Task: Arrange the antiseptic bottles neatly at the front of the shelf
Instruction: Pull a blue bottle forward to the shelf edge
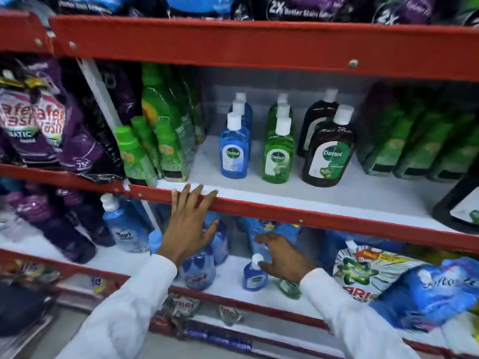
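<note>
On the middle shelf three rows of Dettol bottles stand set back from the red front lip: a blue bottle, a green bottle and a brown bottle, each with more behind. My left hand is open, fingers spread, fingertips over the red lip. My right hand reaches into the lower shelf, fingers loosely curled beside the white cap of a small blue Dettol bottle. A small green bottle lies partly hidden under that hand.
Green bottles crowd the left of the middle shelf, dark green-labelled packs the right. Purple detergent pouches hang left. The lower shelf holds blue Surf pouches, an Ariel bag and a blue softener pouch.
</note>
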